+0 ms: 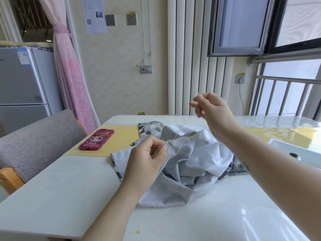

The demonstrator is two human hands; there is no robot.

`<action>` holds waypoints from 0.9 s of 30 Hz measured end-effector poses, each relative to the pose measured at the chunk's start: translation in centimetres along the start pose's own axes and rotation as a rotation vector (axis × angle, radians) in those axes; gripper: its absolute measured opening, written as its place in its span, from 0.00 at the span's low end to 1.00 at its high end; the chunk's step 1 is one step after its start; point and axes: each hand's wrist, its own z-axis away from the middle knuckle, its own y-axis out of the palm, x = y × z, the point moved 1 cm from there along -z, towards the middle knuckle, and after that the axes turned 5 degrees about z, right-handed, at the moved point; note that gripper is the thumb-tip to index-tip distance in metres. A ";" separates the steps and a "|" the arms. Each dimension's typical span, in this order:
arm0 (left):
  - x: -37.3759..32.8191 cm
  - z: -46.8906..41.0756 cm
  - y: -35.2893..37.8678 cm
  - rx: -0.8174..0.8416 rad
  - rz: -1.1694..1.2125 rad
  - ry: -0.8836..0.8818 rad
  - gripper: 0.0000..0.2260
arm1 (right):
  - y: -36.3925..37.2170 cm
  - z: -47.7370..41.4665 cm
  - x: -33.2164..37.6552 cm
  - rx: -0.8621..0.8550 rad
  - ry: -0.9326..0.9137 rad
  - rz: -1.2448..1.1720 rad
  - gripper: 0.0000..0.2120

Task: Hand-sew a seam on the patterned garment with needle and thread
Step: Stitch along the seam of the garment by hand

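Cream textured wall (111,75) behind glossy white table (52,188) with yellow band (119,136) across it. Grey fabric chair with wooden arm (38,136) at table's left edge. Silver two-door fridge (20,80) far left, pink tied-back curtain (69,75) beside it. White vertical-column radiator (189,66) centre. Dark-framed window (239,25) swung open upper right, metal railing (281,94) below. White paper notice (94,14), grey wall switches (131,19), metal crank (145,69) on wall. Daylight from right.

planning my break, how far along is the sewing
A stitch looks through: thread runs from the garment up to the raised right hand, which pinches the needle. Left hand pinches the garment at the stitch. How much seam is left cannot be told.
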 end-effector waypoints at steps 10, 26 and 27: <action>-0.5 -0.2 0.5 0.002 0.019 -0.011 0.06 | 3.0 4.2 -1.2 0.215 -0.569 0.819 0.09; -0.6 0.2 -0.1 0.021 -0.156 0.015 0.06 | 0.5 3.6 -1.1 0.435 -0.401 0.789 0.05; -0.6 0.2 -0.1 0.023 -0.149 0.005 0.06 | 0.2 3.2 -0.9 0.495 -0.387 0.825 0.06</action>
